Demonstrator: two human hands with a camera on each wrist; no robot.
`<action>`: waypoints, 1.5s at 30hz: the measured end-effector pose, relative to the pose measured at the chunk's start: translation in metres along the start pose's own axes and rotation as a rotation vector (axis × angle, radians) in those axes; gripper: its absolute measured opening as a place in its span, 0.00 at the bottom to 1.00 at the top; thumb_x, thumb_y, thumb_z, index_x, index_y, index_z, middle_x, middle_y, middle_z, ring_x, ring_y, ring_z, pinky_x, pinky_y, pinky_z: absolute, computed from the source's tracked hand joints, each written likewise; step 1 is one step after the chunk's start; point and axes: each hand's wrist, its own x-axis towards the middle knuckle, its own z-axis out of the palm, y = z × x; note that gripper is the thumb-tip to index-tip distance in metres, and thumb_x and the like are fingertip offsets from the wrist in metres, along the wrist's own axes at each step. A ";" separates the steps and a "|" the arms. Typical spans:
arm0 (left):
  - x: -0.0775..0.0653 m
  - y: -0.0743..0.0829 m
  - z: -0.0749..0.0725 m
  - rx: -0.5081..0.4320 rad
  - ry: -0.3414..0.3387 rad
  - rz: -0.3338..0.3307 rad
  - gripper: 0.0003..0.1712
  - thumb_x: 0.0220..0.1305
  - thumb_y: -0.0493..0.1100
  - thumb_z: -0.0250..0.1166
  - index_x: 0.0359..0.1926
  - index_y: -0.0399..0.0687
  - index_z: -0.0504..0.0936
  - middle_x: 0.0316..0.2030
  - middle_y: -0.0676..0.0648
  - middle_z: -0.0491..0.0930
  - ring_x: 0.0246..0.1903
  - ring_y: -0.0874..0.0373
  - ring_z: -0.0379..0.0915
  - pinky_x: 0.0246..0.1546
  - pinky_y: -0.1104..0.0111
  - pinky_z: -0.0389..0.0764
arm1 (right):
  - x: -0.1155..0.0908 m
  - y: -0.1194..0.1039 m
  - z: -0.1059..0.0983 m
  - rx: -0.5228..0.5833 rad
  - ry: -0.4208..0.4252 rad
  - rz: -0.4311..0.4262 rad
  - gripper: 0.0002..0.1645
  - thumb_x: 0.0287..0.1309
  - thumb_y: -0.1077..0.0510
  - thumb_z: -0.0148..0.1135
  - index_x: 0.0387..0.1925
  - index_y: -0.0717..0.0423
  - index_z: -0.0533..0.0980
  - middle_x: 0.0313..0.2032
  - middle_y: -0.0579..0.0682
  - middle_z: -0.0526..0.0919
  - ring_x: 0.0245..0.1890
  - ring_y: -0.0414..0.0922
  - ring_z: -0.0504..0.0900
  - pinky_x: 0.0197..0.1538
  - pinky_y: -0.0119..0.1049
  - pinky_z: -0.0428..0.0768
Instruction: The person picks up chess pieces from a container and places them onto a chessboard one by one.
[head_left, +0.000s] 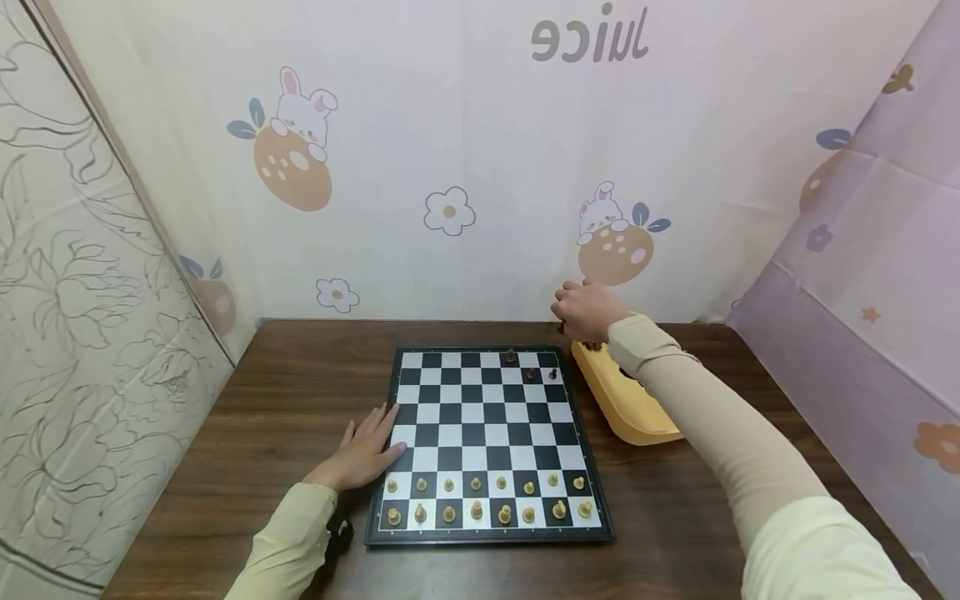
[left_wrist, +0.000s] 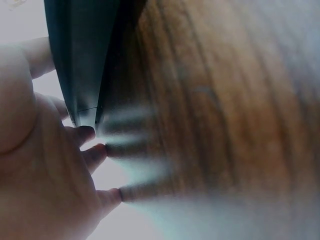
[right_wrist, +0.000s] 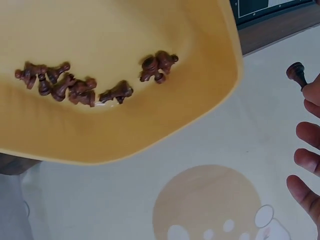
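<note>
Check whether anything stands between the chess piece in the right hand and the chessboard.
Nothing visible does. The right hand holds the dark chess piece near the far right corner of the chessboard; three dark pieces standing there leave bare squares beside them.

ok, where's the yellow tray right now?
In the head view, the yellow tray sits on the table just right of the chessboard's far half, partly hidden by the right sleeve.
</note>
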 end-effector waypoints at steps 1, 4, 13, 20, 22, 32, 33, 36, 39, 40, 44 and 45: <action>0.000 0.000 0.000 0.000 0.000 0.000 0.40 0.71 0.53 0.52 0.75 0.43 0.47 0.73 0.35 0.44 0.72 0.40 0.35 0.66 0.42 0.31 | 0.001 -0.001 0.000 -0.003 0.000 -0.004 0.05 0.51 0.61 0.61 0.28 0.53 0.83 0.25 0.48 0.77 0.30 0.48 0.73 0.32 0.41 0.73; 0.000 0.000 0.000 -0.002 0.000 0.000 0.40 0.71 0.52 0.52 0.75 0.43 0.47 0.73 0.35 0.44 0.72 0.40 0.36 0.66 0.42 0.31 | 0.006 -0.004 0.001 -0.007 0.016 -0.020 0.04 0.51 0.60 0.63 0.28 0.53 0.82 0.25 0.47 0.77 0.30 0.48 0.73 0.31 0.41 0.73; -0.001 0.000 -0.003 0.008 0.013 0.001 0.40 0.71 0.52 0.52 0.74 0.42 0.47 0.72 0.34 0.44 0.71 0.40 0.36 0.66 0.41 0.32 | 0.021 -0.019 -0.003 -0.003 0.026 -0.031 0.04 0.50 0.60 0.62 0.29 0.54 0.82 0.26 0.48 0.78 0.30 0.48 0.73 0.31 0.40 0.72; -0.001 -0.001 -0.002 0.004 0.015 0.003 0.40 0.70 0.52 0.52 0.74 0.43 0.48 0.72 0.35 0.45 0.72 0.40 0.36 0.66 0.42 0.32 | 0.033 -0.027 -0.004 -0.027 0.041 -0.077 0.04 0.51 0.59 0.63 0.29 0.53 0.82 0.26 0.47 0.77 0.31 0.46 0.73 0.30 0.38 0.71; -0.001 -0.003 -0.001 0.002 0.021 0.011 0.40 0.70 0.53 0.52 0.74 0.42 0.48 0.72 0.34 0.45 0.71 0.39 0.37 0.66 0.41 0.32 | 0.035 -0.030 -0.004 -0.028 0.038 -0.085 0.04 0.50 0.59 0.64 0.30 0.53 0.82 0.27 0.46 0.77 0.31 0.46 0.72 0.30 0.38 0.71; 0.000 -0.005 0.002 -0.003 0.024 0.016 0.40 0.70 0.55 0.52 0.74 0.42 0.48 0.72 0.34 0.45 0.71 0.39 0.38 0.66 0.41 0.32 | 0.048 -0.042 0.003 -0.081 0.021 -0.094 0.07 0.48 0.56 0.67 0.32 0.51 0.83 0.29 0.46 0.79 0.31 0.44 0.72 0.31 0.36 0.72; 0.000 -0.005 0.002 0.002 0.018 0.011 0.40 0.70 0.54 0.52 0.74 0.42 0.48 0.72 0.35 0.45 0.71 0.40 0.37 0.66 0.42 0.32 | 0.049 -0.043 0.003 -0.080 0.014 -0.098 0.07 0.48 0.55 0.67 0.32 0.51 0.83 0.29 0.46 0.79 0.31 0.44 0.72 0.31 0.36 0.72; 0.000 -0.003 0.000 -0.013 0.022 0.016 0.40 0.70 0.52 0.53 0.74 0.41 0.49 0.72 0.34 0.45 0.71 0.39 0.38 0.66 0.41 0.33 | 0.052 -0.047 0.004 -0.071 0.005 -0.107 0.08 0.48 0.55 0.67 0.33 0.51 0.83 0.28 0.46 0.79 0.31 0.44 0.72 0.30 0.35 0.71; -0.001 -0.003 -0.001 -0.001 0.021 0.012 0.40 0.70 0.53 0.53 0.74 0.41 0.49 0.72 0.34 0.45 0.71 0.39 0.38 0.66 0.42 0.33 | 0.054 -0.050 0.002 -0.062 0.015 -0.114 0.07 0.48 0.56 0.67 0.32 0.51 0.83 0.28 0.46 0.79 0.30 0.44 0.72 0.30 0.35 0.71; -0.001 -0.003 -0.001 0.002 0.022 0.015 0.40 0.70 0.53 0.52 0.74 0.41 0.49 0.72 0.34 0.45 0.71 0.39 0.38 0.66 0.41 0.33 | 0.055 -0.051 0.001 -0.062 0.017 -0.116 0.06 0.48 0.56 0.67 0.31 0.51 0.83 0.28 0.46 0.79 0.30 0.44 0.72 0.29 0.35 0.71; 0.000 -0.002 -0.001 -0.001 0.024 0.013 0.40 0.70 0.52 0.53 0.74 0.41 0.49 0.72 0.34 0.45 0.71 0.39 0.38 0.66 0.41 0.33 | 0.060 -0.055 0.001 -0.063 0.009 -0.123 0.06 0.49 0.56 0.67 0.32 0.51 0.83 0.29 0.46 0.79 0.31 0.44 0.72 0.31 0.35 0.72; 0.000 -0.002 -0.001 0.003 0.021 0.008 0.40 0.70 0.53 0.53 0.74 0.41 0.49 0.72 0.34 0.45 0.71 0.39 0.38 0.66 0.41 0.33 | 0.061 -0.056 0.002 -0.063 0.006 -0.125 0.06 0.49 0.57 0.67 0.32 0.50 0.84 0.30 0.45 0.80 0.31 0.44 0.72 0.31 0.35 0.72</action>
